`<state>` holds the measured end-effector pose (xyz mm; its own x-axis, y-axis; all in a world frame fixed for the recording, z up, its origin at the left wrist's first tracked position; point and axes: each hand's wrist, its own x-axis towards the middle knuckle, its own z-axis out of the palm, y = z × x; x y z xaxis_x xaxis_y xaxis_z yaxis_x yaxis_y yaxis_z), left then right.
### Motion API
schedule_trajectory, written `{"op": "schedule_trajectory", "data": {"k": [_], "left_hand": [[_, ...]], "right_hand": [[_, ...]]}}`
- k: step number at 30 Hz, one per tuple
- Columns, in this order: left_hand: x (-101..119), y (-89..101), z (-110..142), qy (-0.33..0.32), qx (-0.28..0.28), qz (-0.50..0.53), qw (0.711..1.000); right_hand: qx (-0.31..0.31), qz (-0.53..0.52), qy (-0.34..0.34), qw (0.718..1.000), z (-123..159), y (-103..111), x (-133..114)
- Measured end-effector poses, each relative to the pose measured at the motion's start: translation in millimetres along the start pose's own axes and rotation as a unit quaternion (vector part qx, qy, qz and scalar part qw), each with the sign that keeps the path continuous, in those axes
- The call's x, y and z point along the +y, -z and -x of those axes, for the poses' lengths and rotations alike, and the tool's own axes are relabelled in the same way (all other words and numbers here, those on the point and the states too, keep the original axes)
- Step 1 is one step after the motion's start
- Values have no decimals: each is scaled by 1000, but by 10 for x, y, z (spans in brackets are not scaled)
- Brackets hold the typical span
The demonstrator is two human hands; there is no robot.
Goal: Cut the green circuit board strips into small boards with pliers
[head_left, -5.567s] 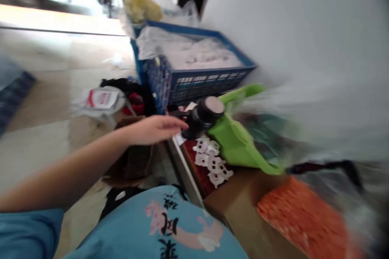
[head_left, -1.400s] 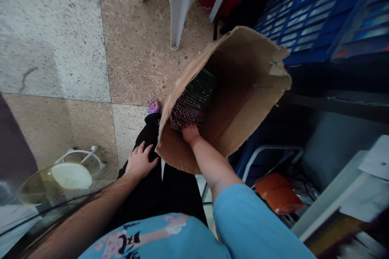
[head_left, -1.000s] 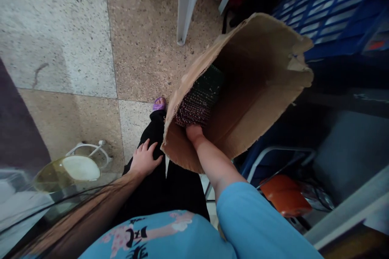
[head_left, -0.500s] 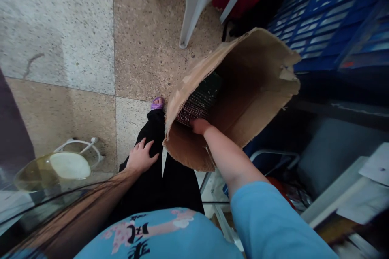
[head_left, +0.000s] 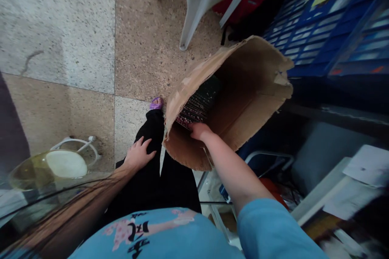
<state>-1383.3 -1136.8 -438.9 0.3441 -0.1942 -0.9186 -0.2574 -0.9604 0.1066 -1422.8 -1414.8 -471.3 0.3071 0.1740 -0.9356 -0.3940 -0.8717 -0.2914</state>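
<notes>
My right hand [head_left: 200,131] reaches down into an open, rough-edged cardboard box [head_left: 243,119]. Its fingers are curled at the near end of a stack of thin, dark, speckled pieces [head_left: 197,105], with pinkish-white dots along their edges. The stack leans against the left inner wall of the box; what the pieces are cannot be made out in the shadow. Resting on my black-trousered thigh, my left hand [head_left: 139,154] has its fingers spread and holds nothing.
A white plastic chair [head_left: 199,4] stands beyond the box, with a red bag behind it. Blue crates [head_left: 322,20] rise at the right. A round-seated stool [head_left: 67,164] is at the lower left. Metal legs and white papers [head_left: 361,170] lie at the lower right.
The view has shifted slightly, and the box opening sits a little further left and lower. My right hand stays at the stack's near end; my left hand still lies on my thigh.
</notes>
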Motion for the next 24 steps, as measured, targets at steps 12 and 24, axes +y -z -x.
{"op": "schedule_trajectory", "data": {"k": [12,24], "left_hand": [[814,1075,680,-229,7,362,904],[1211,1366,796,-202,-246,509,800]], "right_hand": [[81,-44,68,993,1205,402,172],[59,-627,225,743,2377,316,183]]}}
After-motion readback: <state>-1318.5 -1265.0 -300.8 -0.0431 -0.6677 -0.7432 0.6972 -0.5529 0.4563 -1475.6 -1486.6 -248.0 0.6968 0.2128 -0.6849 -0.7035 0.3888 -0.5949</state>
